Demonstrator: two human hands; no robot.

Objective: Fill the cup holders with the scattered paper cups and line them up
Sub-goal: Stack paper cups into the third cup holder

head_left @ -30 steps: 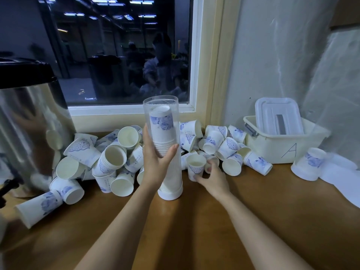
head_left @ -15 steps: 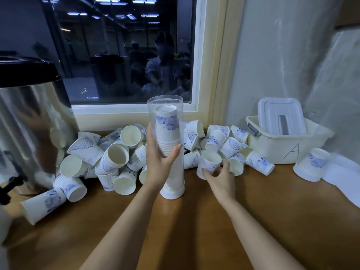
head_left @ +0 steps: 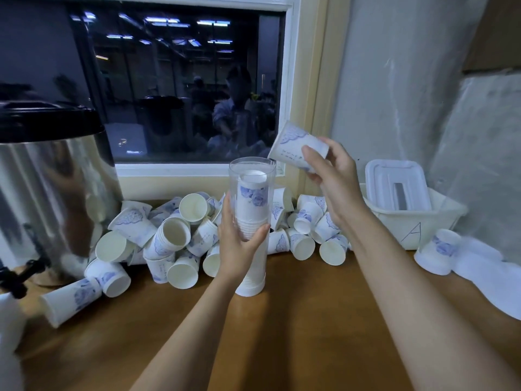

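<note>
On the worktop, the left hand clasps the clear cup holder to steady it upright while the right hand grips a tilted paper cup just beside its open top, apparently to nest onto the stack inside.

Bare wooden counter on the near side of the cup holder was the open approach, shared with both forearms. Holder mouth faced up, unblocked; the stack inside reached near the rim. Right hand with the held cup sat just right of the rim and above it. Left hand wrapped the holder's middle, covering its front. Loose cup pile crowded the left and rear, with more cups right rear, back to the window wall. Steel urn walled the far left. White tub and an upturned cup closed the right.
</note>
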